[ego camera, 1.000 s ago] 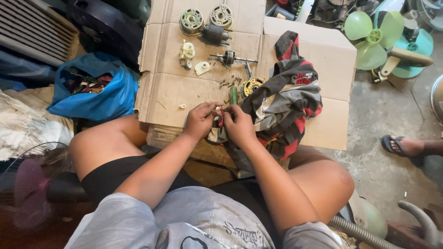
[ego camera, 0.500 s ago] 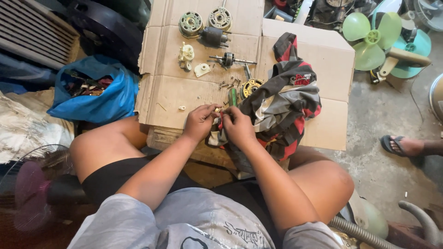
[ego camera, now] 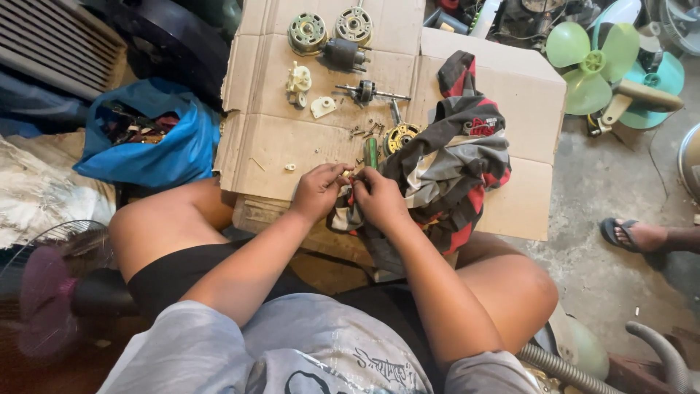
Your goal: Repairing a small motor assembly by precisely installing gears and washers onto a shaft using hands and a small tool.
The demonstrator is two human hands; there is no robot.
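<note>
My left hand (ego camera: 318,191) and my right hand (ego camera: 379,197) meet over the near edge of a flattened cardboard sheet (ego camera: 277,138). Both pinch a small part between the fingertips; it is too small to name. Under my right hand lies a grey, red and black cloth (ego camera: 452,168). A green-handled screwdriver (ego camera: 371,151) lies just beyond my fingers, beside a motor stator with copper windings (ego camera: 399,136). Loose screws (ego camera: 364,131) are scattered nearby.
Farther back on the cardboard lie two round motor housings (ego camera: 307,32), a rotor shaft (ego camera: 368,93) and white plastic pieces (ego camera: 299,79). A blue bag (ego camera: 157,138) sits left, green fan blades (ego camera: 592,62) right. Another person's sandalled foot (ego camera: 633,235) rests on the concrete floor.
Both hands stay together at the cardboard's near edge, with only slight finger movement. Nothing else has shifted.
</note>
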